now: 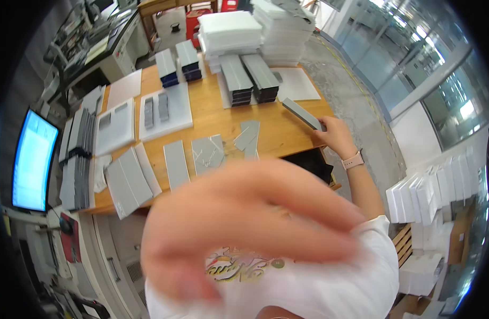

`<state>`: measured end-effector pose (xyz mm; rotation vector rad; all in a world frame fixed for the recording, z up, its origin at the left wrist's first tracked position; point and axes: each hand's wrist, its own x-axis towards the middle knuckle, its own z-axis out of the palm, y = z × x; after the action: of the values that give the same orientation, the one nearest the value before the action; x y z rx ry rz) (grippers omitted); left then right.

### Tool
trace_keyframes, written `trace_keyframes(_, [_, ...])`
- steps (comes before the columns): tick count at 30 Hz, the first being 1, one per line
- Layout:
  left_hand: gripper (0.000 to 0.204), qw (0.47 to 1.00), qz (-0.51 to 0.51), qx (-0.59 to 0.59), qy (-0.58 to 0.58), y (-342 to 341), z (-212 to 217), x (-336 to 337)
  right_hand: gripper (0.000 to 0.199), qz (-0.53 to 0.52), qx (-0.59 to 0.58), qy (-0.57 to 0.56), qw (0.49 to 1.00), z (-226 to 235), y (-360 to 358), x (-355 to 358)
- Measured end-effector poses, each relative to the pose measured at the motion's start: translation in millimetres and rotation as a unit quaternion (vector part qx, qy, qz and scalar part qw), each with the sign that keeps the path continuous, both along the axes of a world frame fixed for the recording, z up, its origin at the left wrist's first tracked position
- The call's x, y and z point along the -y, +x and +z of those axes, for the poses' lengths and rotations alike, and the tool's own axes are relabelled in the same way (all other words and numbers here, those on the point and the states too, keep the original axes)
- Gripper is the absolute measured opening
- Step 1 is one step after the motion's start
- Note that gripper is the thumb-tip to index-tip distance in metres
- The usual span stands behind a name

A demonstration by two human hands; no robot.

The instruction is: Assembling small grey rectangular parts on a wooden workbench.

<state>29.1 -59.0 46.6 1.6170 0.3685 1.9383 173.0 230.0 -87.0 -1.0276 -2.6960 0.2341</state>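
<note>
Close in front of the camera, my left hand [244, 207] looms large and blurred. Its fingers curve to the right with a gap between them and the thumb, and nothing shows in its grasp. At the right edge of the wooden table [202, 111], my right hand [336, 137] grips the near end of a long flat grey piece [302, 113], which slants away to the left. Beyond it stand two stacks of long grey-topped pieces [236, 77] with dark sides. Loose grey sheets [207, 150] lie on the table, partly hidden by my left hand.
White foam sheets [231, 32] are piled at the far side. Two smaller grey-topped stacks [187, 53] stand left of them. Grey bundles [77, 181] line the left edge, beside a lit monitor [34, 159]. White panels [430, 186] lean at the right.
</note>
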Motion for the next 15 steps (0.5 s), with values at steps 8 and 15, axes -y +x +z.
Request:
trace_keyframes(8, [0.038,0.991,-0.116,0.065,0.022,-12.5,18.5,22.0,0.027,0.008,0.062,0.009,0.998,-7.5,-13.4,-5.5])
trace_keyframes(15, [0.029,0.967,-0.234,0.086,0.051,-26.2,19.4,65.1,0.026,-0.003,0.078,0.039,0.996,-7.7,-13.5,-4.2])
